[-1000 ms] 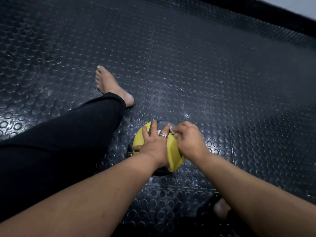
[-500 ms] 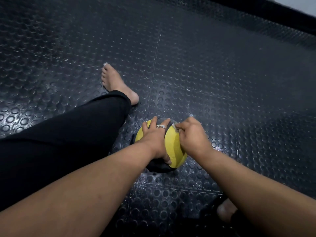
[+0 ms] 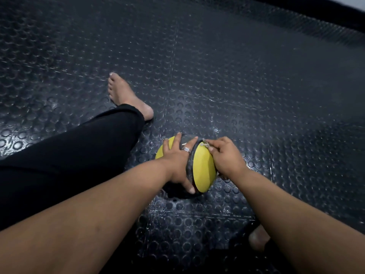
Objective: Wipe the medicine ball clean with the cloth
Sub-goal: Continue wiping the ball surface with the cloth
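Head view: medicine ball (image 3: 204, 171), yellow and black, sits on the studded floor (image 3: 256, 86) just right of centre, low in frame. Our left hand (image 3: 178, 163) lies over its top with fingers (image 3: 190, 144) spread and straight, bracing it. Our right hand (image 3: 225, 155) has fingers curled, pinching what looks like a small pale cloth (image 3: 205, 144) against the ball's upper edge; too small to be sure. We'd keep the left palm pressing so the ball can't roll, then turn it to reach unwiped panels. No containers in view.
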Demonstrator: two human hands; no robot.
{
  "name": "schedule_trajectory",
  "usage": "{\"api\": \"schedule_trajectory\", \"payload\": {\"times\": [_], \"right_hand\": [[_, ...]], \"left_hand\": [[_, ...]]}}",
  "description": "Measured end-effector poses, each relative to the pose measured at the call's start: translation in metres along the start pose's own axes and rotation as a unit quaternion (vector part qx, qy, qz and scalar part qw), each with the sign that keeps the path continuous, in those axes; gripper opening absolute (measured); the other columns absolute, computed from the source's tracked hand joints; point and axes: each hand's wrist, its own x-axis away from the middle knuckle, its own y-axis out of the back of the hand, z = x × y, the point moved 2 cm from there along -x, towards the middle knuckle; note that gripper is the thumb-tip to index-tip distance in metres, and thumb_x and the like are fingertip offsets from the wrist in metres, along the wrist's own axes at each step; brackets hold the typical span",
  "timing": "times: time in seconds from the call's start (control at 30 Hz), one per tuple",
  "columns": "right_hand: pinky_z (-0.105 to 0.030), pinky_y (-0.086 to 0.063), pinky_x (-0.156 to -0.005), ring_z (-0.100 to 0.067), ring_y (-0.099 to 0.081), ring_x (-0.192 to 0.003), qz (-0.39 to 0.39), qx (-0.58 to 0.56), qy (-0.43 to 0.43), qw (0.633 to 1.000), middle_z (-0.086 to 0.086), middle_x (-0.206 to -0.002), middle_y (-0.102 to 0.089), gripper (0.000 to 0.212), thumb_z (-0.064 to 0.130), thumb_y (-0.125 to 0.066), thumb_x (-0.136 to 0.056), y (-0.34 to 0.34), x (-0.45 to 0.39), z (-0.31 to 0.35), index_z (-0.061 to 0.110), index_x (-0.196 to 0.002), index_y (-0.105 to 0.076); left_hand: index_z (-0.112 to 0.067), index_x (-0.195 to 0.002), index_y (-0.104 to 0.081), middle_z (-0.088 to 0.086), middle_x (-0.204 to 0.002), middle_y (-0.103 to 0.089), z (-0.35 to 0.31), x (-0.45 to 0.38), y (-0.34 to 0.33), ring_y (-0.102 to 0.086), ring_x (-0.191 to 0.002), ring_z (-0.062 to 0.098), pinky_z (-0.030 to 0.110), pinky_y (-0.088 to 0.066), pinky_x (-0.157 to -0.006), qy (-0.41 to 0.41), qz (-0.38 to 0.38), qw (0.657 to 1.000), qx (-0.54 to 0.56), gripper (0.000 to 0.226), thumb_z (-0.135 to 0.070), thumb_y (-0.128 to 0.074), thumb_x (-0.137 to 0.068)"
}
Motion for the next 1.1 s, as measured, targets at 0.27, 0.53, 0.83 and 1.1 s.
{"api": "schedule_trajectory", "payload": {"times": [0.27,0.53,0.83,1.1], "right_hand": [[-0.04,-0.048,-0.082,-0.03,-0.054,-0.094,-0.05,0.103,0.15,0.982,-0.01,-0.099,-0.054,0.032,0.011,-0.051,-0.093,-0.014,0.034,0.019,0.007,-0.123,-0.061],[-0.039,-0.048,-0.075,-0.03,-0.053,-0.087,-0.072,0.127,0.127,0.981,-0.007,-0.093,-0.051,0.033,0.012,-0.047,-0.088,-0.017,0.026,0.028,0.012,-0.116,-0.065],[-0.036,-0.047,-0.087,-0.028,-0.056,-0.096,-0.108,0.045,0.02,0.993,-0.006,-0.101,-0.052,0.03,0.007,-0.046,-0.093,-0.01,0.005,0.005,0.009,-0.118,-0.065],[-0.039,-0.05,-0.058,-0.031,-0.055,-0.068,-0.057,0.104,0.23,0.966,-0.01,-0.083,-0.055,0.032,0.021,-0.044,-0.087,-0.028,0.059,0.021,0.01,-0.103,-0.07]], "left_hand": [[-0.05,-0.148,0.014,-0.001,-0.158,0.031,0.005,0.003,-0.006,0.024,-0.144,0.039,0.054,-0.011,-0.12,-0.001,-0.03,0.999,0.033,0.139,-0.034,-0.092,-0.06],[-0.051,-0.149,0.011,-0.003,-0.158,0.028,0.004,0.002,-0.005,0.024,-0.145,0.037,0.053,-0.014,-0.12,0.003,-0.038,0.998,0.047,0.139,-0.034,-0.093,-0.057],[-0.048,-0.15,0.009,0.003,-0.159,0.026,-0.008,0.001,-0.008,0.022,-0.145,0.041,0.05,-0.012,-0.118,0.003,-0.05,0.998,0.032,0.137,-0.036,-0.092,-0.058],[-0.045,-0.151,0.005,0.004,-0.16,0.021,0.001,-0.005,-0.002,0.017,-0.146,0.041,0.049,-0.017,-0.119,0.004,-0.057,0.997,0.052,0.135,-0.032,-0.092,-0.058]]}}
